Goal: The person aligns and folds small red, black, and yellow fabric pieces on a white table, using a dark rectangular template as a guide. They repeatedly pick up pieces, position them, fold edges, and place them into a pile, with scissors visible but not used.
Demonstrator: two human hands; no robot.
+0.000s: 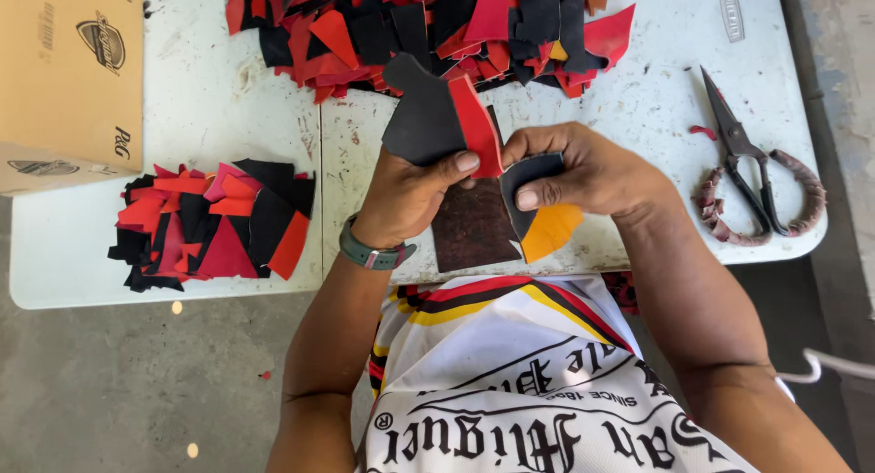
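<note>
Head view: left hand point(412, 189), green watch point(372, 253) at the wrist, pinches a black leather piece point(424, 118) and a red leather strip point(476, 125) together, thumb pressing the red edge. Right hand point(583, 170) closed on a dark curved leather piece point(531, 172), thumb on top, its edge meeting the red strip. An orange leather piece point(551, 231) shows just below the right hand. Under both hands lies a brown board point(472, 227) on the white worktop point(210, 90).

To do this well, I judge: keep edges flush, pinch close to the seam, hold the pieces low over the board.

Outward: small stack of red and black offcuts point(214, 222) at left, big heap point(428, 31) beyond, cardboard box point(68, 72) far left, wrapped-handle scissors point(752, 177) at right.
</note>
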